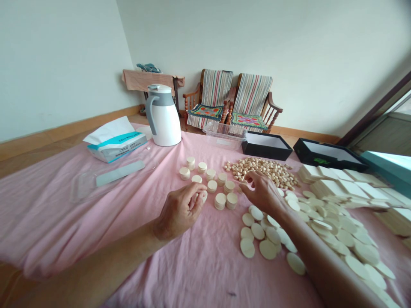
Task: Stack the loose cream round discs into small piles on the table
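My left hand (182,209) is low over the pink cloth with its fingers curled in. A small round wooden disc (204,196) shows at its fingertips, partly covered; whether the fingers grip it is hidden. Just beyond stand several short stacks of round wooden discs (220,201), upright and grouped together. To the right, my right hand (261,190) has its thumb apart from bent fingers, and nothing shows between them. It hovers by the near left side of a pile of small wooden beads (266,169). Larger loose wooden discs (257,231) lie under and around the right forearm.
Stacked square wooden pieces (359,188) sit at right. Black box trays (266,147) and a clear plastic container (224,136) line the far edge. A white jug (167,122), a tissue pack (117,143) and a clear lid (83,186) occupy the left. Two chairs (250,98) stand behind.
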Demonstrator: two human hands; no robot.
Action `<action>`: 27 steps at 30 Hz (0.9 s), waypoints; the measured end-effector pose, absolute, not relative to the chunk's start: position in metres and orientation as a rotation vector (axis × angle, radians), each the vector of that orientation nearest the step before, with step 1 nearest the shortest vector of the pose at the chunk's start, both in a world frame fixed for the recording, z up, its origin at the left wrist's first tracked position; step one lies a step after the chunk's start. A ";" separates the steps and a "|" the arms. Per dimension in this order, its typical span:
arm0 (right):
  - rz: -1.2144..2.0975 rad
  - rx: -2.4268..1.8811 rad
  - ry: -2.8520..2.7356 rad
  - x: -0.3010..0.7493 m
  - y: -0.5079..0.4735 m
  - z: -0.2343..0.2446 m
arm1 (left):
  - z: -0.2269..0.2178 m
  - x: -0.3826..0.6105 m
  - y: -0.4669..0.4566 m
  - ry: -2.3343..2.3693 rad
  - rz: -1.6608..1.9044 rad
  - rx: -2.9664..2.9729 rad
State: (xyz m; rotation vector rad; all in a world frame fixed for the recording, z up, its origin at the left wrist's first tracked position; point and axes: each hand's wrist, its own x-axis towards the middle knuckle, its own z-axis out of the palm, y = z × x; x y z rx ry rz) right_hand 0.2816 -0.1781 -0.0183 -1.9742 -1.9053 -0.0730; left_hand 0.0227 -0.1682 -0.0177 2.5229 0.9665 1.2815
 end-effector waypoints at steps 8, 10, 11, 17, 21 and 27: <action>0.024 -1.925 -2.016 0.278 -0.178 -0.024 | -0.018 0.023 -0.168 0.969 1.262 2.520; 0.047 -1.913 -2.018 0.279 -0.177 -0.025 | -0.019 0.022 -0.168 0.962 1.254 2.525; 0.051 -1.904 -2.018 0.279 -0.177 -0.026 | -0.019 0.022 -0.168 0.958 1.254 2.528; 0.036 -1.854 -2.021 0.282 -0.177 -0.026 | -0.017 0.023 -0.168 0.953 1.283 2.542; 0.049 -1.844 -2.047 0.283 -0.177 -0.028 | -0.016 0.023 -0.168 0.947 1.276 2.543; 0.029 -1.855 -2.030 0.283 -0.176 -0.030 | -0.017 0.023 -0.168 0.945 1.264 2.540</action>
